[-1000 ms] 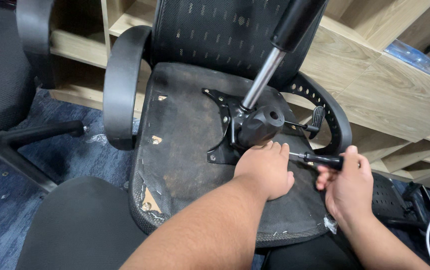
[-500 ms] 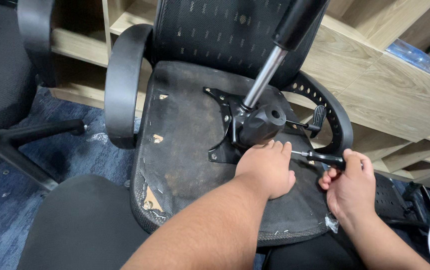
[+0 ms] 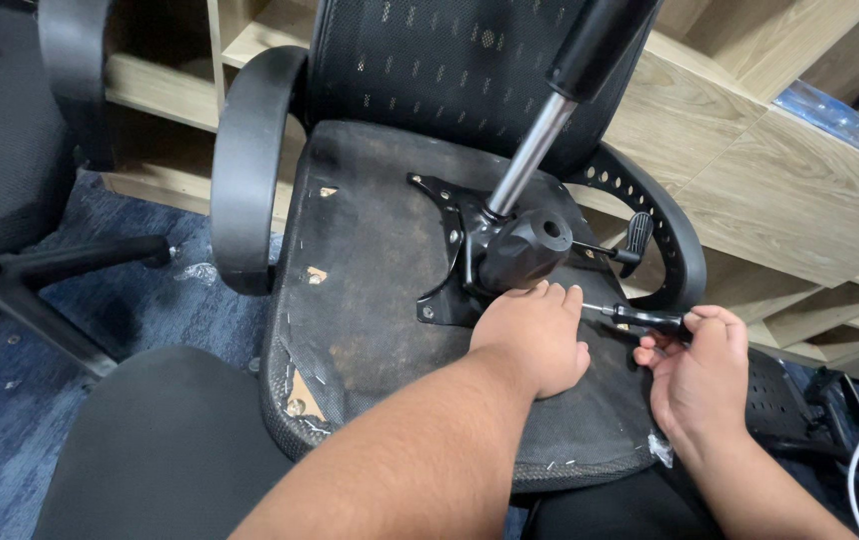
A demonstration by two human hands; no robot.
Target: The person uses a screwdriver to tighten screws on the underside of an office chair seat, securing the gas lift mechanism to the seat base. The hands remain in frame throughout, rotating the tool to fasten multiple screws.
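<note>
Office chair is flipped over, underside up, with the black mechanism plate and gas cylinder sticking out. Left hand lies flat against the plate – fingers loose, gripping nothing. Right hand is clenched round a black-handled screwdriver – tip aimed under the plate.

Overturned black office chair, worn seat underside facing up, fabric torn at edges. Black metal mechanism plate bolted at centre w/ silver gas cylinder angled up-right. Black-handled screwdriver lies horizontal, tip toward plate's right side.
</note>
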